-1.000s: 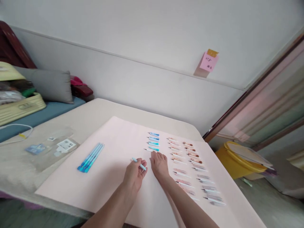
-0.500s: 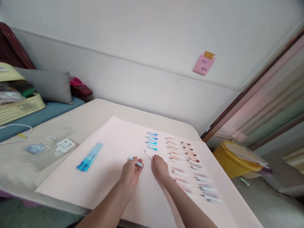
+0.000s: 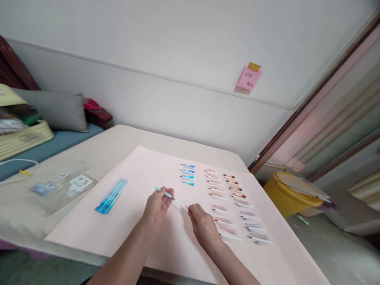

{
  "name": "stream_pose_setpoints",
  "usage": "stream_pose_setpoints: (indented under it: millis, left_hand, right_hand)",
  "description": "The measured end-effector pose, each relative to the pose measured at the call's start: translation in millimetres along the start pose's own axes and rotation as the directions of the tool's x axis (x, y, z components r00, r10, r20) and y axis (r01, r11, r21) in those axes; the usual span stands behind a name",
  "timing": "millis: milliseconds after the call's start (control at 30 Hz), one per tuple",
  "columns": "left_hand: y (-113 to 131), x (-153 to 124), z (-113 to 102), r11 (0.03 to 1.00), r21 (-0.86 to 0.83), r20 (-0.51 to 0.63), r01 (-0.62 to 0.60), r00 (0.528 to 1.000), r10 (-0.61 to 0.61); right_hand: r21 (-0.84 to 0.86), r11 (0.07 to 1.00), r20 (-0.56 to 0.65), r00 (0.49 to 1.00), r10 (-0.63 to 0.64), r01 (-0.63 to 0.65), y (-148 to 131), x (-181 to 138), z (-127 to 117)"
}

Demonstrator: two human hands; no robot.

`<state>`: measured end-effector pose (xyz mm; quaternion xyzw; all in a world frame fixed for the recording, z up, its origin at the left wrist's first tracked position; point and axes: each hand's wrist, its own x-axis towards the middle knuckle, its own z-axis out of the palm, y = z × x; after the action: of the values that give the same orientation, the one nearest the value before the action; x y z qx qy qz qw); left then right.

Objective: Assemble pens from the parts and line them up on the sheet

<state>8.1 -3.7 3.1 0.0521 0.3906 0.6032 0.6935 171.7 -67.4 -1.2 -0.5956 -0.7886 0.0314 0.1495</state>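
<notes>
Light-blue slim plastic-looking pen barrel (image 3: 168, 194) is in L hand (image 3: 156, 204), held btwn thumb & fingers, above pale-pink sheet (image 3: 145, 164); R hand (image 3: 203, 221) pinches thin white stick-like refill (image 3: 181, 204), dark tip at barrel's R end, can't tell if inside.

Single head-worn view, facing forward and down, table (image 3: 118, 138) near, wall (image 3: 148, 47) beyond

Light's pretty bright and soft, with fuzzy shadows under the hands (image 3: 157, 204) (image 3: 203, 223), but the packaging print (image 3: 81, 181) is mushy and edges look stretched.
</notes>
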Motion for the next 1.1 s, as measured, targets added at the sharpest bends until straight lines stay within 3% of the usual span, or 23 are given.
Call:
stream_pose_setpoints:
  millis: [233,467,600,700,900,1100]
  left_hand:
    - [-6.7,-12.8,9.0,0.986,0.157,0.023,-0.055,0.998,0.052]
    - [-3.0,-16.5,9.7,0.983,0.174,0.045,-0.060,0.998,0.053]
    - [-17.9,-23.1,8.4,0.986,0.166,0.167,0.018,0.985,-0.046]
    - [-24.9,-24.5,7.0,0.988,0.153,0.210,0.033,0.976,-0.065]
    - [-22.3,-16.6,2.4,0.980,0.165,0.178,0.110,0.974,-0.139]
    - [-21.9,-11.9,2.1,0.981,0.039,0.096,0.192,0.976,-0.195]
  right_hand:
    - [-0.031,0.999,-0.010,1.000,0.013,-0.013,-0.7,3.7,-2.3]
    - [-0.063,0.998,-0.016,1.000,-0.015,0.014,-7.8,13.0,-4.4]
    - [0.085,0.996,-0.059,0.998,-0.029,0.034,-15.8,20.2,0.8]
    - [0.251,0.968,-0.127,0.991,0.038,-0.005,-19.5,24.5,6.1]
    - [0.454,0.886,-0.093,0.983,0.156,-0.097,-20.9,25.0,13.5]
    - [0.499,0.863,-0.090,0.985,0.146,-0.082,-18.6,24.7,11.6]
